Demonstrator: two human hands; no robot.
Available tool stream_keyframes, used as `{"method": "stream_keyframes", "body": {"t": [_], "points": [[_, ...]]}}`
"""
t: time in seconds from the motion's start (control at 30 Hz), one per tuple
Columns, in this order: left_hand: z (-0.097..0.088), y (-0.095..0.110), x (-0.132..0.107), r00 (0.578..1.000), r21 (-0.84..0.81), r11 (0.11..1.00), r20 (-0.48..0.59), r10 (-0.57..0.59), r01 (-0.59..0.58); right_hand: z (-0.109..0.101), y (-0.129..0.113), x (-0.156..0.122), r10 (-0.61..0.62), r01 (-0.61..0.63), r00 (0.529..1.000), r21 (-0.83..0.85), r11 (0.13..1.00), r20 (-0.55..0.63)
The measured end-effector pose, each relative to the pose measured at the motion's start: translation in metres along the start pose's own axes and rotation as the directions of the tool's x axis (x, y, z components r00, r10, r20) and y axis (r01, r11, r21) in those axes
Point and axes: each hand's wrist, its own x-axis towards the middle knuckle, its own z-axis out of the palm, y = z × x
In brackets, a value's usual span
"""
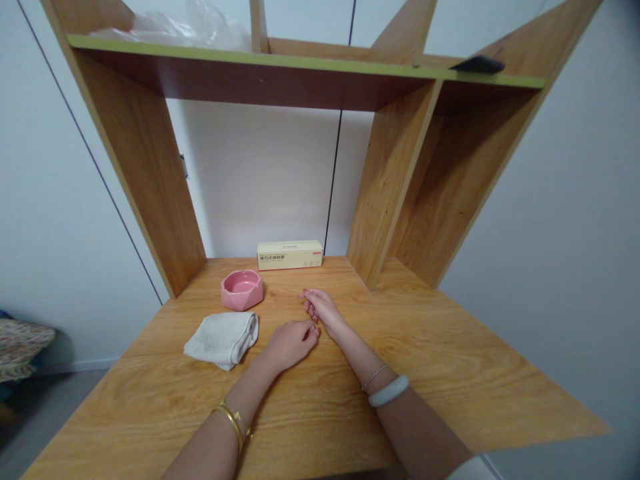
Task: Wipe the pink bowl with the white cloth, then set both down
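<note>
My left hand [293, 343] rests low over the wooden desk, its fingers curled inward and nothing visible in them. Just beyond it, my right hand [323, 311] is turned on its side with loosely bent, parted fingers, and I see no object in it. The two hands are close together near the thumbs and fingertips; whether they touch is unclear. Left of my left hand lies a folded grey cloth [220, 338]. A pink faceted bowl, like an ashtray [242, 297], stands behind the cloth. Farther back sits a long cream box [290, 256] with dark printed characters.
The wooden desk [450, 373] has side panels and an upright divider [390, 193] at the right. A shelf [300, 61] crosses above, holding clear plastic wrapping [185, 27] and a dark flat object [480, 65]. Patterned fabric [23, 343] is at the far left.
</note>
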Motion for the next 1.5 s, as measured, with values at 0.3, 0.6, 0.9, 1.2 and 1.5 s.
{"method": "stream_keyframes", "body": {"t": [0.3,0.6,0.9,1.2,1.5], "points": [[0.0009,-0.0017,0.0003,1.000,0.008,1.000,-0.013,0.011,-0.011,-0.0003,0.0000,0.0006,0.019,-0.019,1.000,0.004,1.000,-0.002],[0.0005,-0.0024,0.0005,0.999,0.006,0.999,-0.015,0.035,-0.035,-0.0005,0.0014,0.0010,0.004,-0.004,1.000,0.021,1.000,0.001],[0.0017,-0.0014,0.0008,1.000,0.011,1.000,-0.002,0.005,-0.005,-0.0008,0.0023,0.0020,0.000,0.000,1.000,0.030,1.000,0.007],[0.0019,-0.0028,0.0012,1.000,0.006,1.000,-0.004,0.016,-0.016,-0.0006,0.0005,0.0010,0.006,-0.006,1.000,0.029,1.000,0.005],[0.0026,-0.0033,0.0011,0.999,0.009,0.999,-0.024,0.033,-0.033,-0.0004,0.0019,0.0013,-0.001,0.001,1.000,0.037,0.999,0.004]]}}
